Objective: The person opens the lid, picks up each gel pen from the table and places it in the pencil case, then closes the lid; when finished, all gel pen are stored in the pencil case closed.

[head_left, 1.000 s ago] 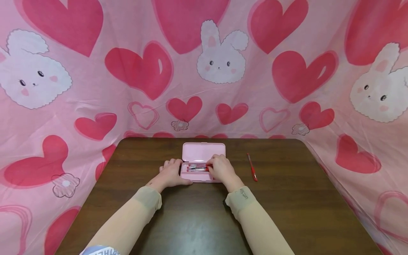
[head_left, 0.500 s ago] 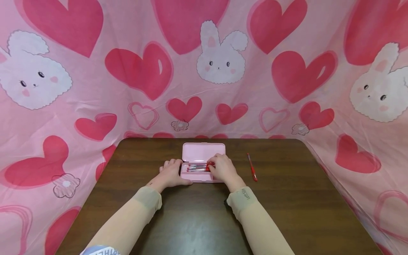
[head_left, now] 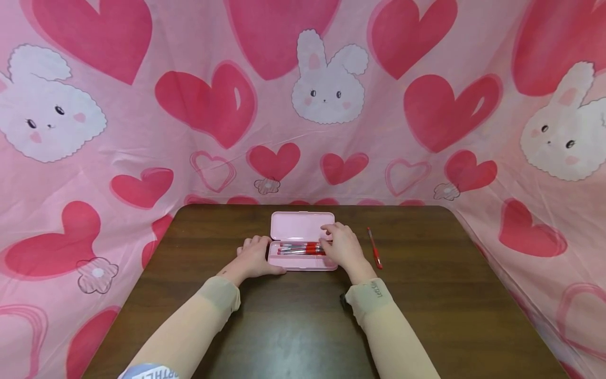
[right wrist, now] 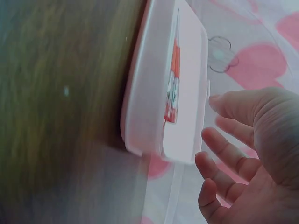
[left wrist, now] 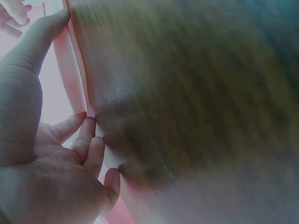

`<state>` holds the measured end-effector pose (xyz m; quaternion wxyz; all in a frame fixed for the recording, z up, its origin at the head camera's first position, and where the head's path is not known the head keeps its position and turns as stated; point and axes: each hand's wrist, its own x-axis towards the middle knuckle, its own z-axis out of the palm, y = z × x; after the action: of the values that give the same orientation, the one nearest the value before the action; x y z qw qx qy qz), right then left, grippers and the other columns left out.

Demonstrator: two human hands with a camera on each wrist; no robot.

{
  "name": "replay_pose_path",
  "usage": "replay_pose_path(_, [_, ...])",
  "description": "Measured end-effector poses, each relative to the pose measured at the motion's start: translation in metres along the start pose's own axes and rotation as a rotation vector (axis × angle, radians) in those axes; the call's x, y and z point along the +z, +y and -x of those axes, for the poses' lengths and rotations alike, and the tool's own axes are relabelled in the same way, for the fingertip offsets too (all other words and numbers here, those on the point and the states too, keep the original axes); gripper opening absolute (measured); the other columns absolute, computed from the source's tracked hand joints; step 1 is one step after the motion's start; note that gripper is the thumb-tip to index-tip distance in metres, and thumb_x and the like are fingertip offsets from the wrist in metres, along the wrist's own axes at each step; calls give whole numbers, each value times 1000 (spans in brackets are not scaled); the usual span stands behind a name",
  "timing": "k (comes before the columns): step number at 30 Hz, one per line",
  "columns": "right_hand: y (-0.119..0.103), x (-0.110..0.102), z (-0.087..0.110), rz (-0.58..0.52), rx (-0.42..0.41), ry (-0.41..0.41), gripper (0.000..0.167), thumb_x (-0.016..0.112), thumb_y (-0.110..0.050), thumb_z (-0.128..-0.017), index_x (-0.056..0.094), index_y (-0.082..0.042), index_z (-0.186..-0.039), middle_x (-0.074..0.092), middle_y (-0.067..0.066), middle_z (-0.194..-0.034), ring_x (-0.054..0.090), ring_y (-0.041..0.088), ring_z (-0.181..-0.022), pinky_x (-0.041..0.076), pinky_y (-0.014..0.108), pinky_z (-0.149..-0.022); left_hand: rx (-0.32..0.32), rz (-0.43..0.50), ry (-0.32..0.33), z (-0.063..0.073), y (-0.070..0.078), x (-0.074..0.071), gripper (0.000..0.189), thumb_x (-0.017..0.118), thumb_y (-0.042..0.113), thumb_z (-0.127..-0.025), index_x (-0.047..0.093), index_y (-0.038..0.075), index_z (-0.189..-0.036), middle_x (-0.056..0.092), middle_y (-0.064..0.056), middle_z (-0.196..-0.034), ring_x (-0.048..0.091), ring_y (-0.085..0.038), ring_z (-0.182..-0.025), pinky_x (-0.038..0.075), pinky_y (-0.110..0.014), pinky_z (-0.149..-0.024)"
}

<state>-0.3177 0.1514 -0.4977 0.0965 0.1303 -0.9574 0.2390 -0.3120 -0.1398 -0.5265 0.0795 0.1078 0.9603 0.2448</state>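
Note:
An open pink pencil case [head_left: 295, 262] lies near the table's far edge, its lid [head_left: 295, 225] tipped back away from the person. Several red-and-silver pens [head_left: 299, 249] lie side by side in its back compartment. My left hand [head_left: 254, 258] holds the case's left end, thumb at the front corner and fingers behind; in the left wrist view the thumb tip meets the pink rim [left wrist: 75, 70]. Above the case's right end, my right hand [head_left: 344, 247] has loosely bent, parted fingers with nothing between them. The right wrist view shows the pens [right wrist: 174, 79] inside the case.
To the right of the case, a single red pen [head_left: 374, 249] lies on the dark wooden table [head_left: 293, 326]. A pink cloth [head_left: 279, 131] with hearts and rabbits hangs behind the table and along both sides.
My right hand has let go of the pens and moved right and slightly up, its fingers spreading. The pens' red ends now show more. The left hand has stayed put.

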Motion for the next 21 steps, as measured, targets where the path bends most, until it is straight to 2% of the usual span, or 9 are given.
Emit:
replay_pose_path(11, [32, -17, 6, -11, 109, 81, 48, 78, -26, -100, 69, -7, -142, 73, 20, -127, 67, 44, -120, 54, 62, -109, -5, -3, 1, 1, 0, -1, 106, 93, 69, -71, 54, 11, -150, 58, -14, -145, 45, -36, -135, 38, -62, -114])
replay_pose_path(21, [65, -32, 16, 3, 227, 129, 51, 72, -29, -103, 64, -4, -147, 71, 25, -132, 66, 49, -122, 53, 65, -105, -2, -19, 3, 0, 0, 1, 106, 92, 71, -71, 54, 11, -150, 58, -14, -144, 45, -36, -135, 39, -61, -112])
